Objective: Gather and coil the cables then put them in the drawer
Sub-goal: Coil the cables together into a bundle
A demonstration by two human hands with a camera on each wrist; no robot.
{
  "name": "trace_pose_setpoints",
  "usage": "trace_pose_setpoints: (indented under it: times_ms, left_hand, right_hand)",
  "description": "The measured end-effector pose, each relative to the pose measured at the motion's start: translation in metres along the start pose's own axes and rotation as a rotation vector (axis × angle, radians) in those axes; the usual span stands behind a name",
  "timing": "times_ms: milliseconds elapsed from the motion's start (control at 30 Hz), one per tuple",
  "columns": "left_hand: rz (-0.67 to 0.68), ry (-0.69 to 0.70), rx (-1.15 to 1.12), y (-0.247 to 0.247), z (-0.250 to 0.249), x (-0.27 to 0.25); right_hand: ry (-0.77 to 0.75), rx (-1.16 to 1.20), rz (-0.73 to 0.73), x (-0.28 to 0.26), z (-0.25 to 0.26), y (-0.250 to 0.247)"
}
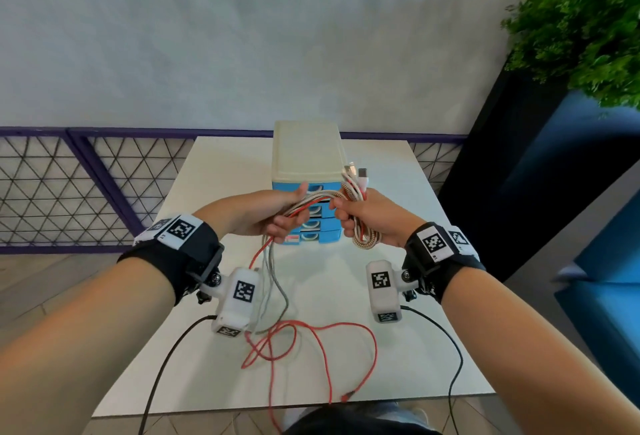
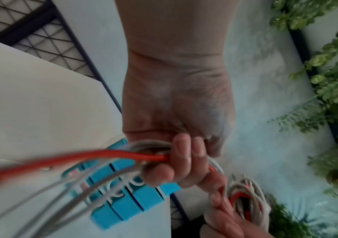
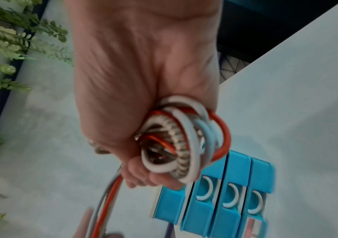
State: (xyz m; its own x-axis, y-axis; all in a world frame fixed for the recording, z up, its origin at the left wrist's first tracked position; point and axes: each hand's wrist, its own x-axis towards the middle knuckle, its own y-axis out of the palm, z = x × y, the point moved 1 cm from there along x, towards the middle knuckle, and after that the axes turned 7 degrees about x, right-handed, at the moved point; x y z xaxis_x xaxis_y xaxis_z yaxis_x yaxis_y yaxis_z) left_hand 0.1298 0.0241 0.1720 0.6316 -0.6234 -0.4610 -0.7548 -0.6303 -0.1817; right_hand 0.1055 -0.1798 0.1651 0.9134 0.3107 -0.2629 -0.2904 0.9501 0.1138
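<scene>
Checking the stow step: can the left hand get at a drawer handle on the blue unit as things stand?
Probably not yet. The left hand grips the cables, as does the right hand. The drawers look shut and lie just behind both hands; a hand must let go first.

Office or lounge-like interior: a white table [image 1: 398,296] against a plain wall, a purple lattice railing [image 1: 86,185], blue upholstered seating [image 1: 602,313], and a planter hedge [image 1: 581,36] (apparently artificial).
</scene>
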Motion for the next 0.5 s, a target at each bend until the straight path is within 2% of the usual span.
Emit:
trace_pose_setpoints:
  times_ms: [133, 200, 333, 433, 500]
  left_hand:
    - [0.023, 0.039, -0.181, -0.004, 0.008, -0.005]
    - [-0.018, 0.078, -0.228, 0.000, 0.007, -0.003]
    - [-0.246, 0.163, -0.246, 0.011, -0.003, 0.007]
    - [-0.422, 0.236, -0.201, 0.031, -0.013, 0.009]
    - [-0.485, 0.276, -0.142, 0.047, -0.019, 0.008]
  right_hand:
    - [-0.053, 0.054, -0.136, 0.004, -0.002, -0.007]
    - [-0.077, 0.098, -0.167, 0.009, -0.004, -0.006]
    - [-0.095, 0.199, -0.175, 0.017, -0.005, 0.003]
    - [-0.055, 0.284, -0.164, 0.020, -0.003, 0.012]
    - [-0.019, 0.333, -0.122, 0.022, 0.000, 0.017]
